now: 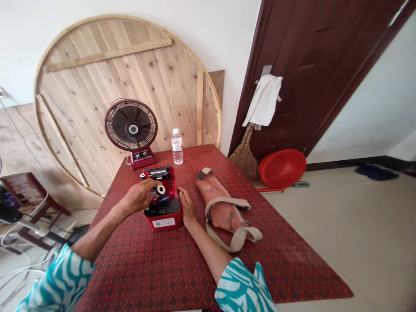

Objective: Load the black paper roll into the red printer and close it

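Observation:
A red and black desktop printer (165, 220) stands on the table with its cover raised, a black roller (159, 173) showing at its far end. Over the opened body, my left hand (143, 196) is closed around a ribbon roll (160, 190) with a white core and a dark wrap. The roll is tilted, its core end facing me; the fingers hide part of it. My right hand (186, 206) lies along the printer's right side, touching it with fingers stretched out. Right of that hand lies an orange-red cloth bag (221, 206) with a beige strap.
A fan (131, 125) and a water bottle (177, 147) stand at the far end of the patterned table (276, 260). Behind leans a large round wooden board (130, 78). A broom (244, 156) and a red basin (282, 169) are by the door. A chair (30, 203) stands left.

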`<state>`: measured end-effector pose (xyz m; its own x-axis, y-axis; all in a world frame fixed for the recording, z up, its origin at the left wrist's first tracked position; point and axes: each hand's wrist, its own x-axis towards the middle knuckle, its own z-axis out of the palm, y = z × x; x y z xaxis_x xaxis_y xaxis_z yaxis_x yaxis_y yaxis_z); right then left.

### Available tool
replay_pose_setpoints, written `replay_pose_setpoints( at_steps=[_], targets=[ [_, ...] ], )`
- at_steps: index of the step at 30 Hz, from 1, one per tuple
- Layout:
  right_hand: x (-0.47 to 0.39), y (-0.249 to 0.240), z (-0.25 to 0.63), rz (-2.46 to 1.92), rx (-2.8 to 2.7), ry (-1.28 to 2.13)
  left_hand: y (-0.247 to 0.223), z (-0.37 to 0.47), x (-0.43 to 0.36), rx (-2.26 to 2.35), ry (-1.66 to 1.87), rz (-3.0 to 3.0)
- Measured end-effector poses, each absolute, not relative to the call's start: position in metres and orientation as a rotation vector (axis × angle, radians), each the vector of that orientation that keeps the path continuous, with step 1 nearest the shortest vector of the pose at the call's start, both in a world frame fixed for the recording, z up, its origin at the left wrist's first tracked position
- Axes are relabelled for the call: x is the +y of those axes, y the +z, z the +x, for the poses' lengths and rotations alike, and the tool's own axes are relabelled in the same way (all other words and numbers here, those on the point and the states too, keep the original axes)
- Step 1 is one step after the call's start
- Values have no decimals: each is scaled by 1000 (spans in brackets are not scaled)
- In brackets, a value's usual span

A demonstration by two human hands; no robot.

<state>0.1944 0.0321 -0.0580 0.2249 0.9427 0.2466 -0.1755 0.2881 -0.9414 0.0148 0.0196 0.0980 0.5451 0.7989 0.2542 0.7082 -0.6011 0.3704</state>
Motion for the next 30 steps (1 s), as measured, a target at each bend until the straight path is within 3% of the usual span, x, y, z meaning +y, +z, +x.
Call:
replay_pose_setpoints(
  at_steps=[6,14,20,24,30],
  targets=[
    [30,-59,196,-958,-1015,991,66,-69,29,1352,1169,1761],
    [22,-51,199,-1039,-1019,1048,-25,-77,57,1348,1137,1607],
    [23,-54,200,-1094,-1000,1038,-10,-85,63,1388,1077,1674],
    [25,-59,201,-1074,-1016,1045,-2,-84,94,1472,1264,1499],
    [27,-62,201,-1070,-1041,998,-10,-62,144,1370,1216,1398]
  ],
)
